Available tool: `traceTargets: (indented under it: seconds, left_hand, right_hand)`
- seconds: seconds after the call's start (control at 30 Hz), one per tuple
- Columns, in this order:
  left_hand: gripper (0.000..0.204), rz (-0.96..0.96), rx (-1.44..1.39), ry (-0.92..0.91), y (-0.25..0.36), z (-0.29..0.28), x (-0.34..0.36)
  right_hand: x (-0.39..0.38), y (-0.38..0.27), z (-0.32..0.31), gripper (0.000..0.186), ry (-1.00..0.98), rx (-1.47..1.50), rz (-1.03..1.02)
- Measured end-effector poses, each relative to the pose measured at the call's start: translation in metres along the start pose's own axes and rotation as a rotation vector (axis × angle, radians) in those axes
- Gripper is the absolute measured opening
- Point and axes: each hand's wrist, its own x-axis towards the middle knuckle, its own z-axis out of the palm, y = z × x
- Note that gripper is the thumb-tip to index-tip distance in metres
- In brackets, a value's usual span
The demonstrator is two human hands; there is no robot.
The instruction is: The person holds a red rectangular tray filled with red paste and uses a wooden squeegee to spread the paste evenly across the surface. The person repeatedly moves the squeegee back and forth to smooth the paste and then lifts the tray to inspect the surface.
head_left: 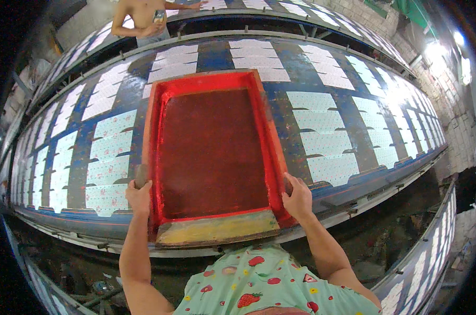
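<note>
A rectangular screen printing frame (211, 149) with red ink inside and a yellowish band along its near end lies on the long printing table (75, 184). My left hand (139, 197) is closed on the frame's near left side, beside a dark block. My right hand (296, 197) grips its near right side. Pale fabric pieces with small printed motifs are laid in columns on both sides of the frame, such as the left stack (109, 163) and the right stack (324, 147).
A shirtless co-worker (140, 21) holding a small object stands beyond the table, by another long table (280, 16) with pale pieces. Another pieced surface (432, 247) runs at the lower right. A block wall (442, 105) and bright lamps (436, 51) are at the right.
</note>
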Motion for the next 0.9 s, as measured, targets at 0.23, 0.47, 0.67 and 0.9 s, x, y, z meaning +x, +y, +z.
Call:
traceTargets:
  seconds: [0.23,0.47,0.67,0.9]
  left_hand:
    - [0.047,-0.046,-0.254,-0.096,0.005,-0.006,0.001]
    - [0.034,-0.153,-0.488,-0.149,0.055,-0.013,-0.003]
    - [0.036,-0.140,-0.632,-0.208,0.129,0.012,-0.052]
    - [0.039,-0.070,-0.593,-0.180,0.198,0.114,-0.121]
  right_hand:
    - [0.001,-0.015,-0.020,0.057,0.066,0.047,-0.035]
    - [0.020,-0.013,-0.059,0.052,0.159,0.024,-0.179]
    - [0.036,0.041,-0.100,0.049,0.195,0.051,-0.116]
    - [0.056,0.158,-0.161,0.046,0.146,0.129,0.077]
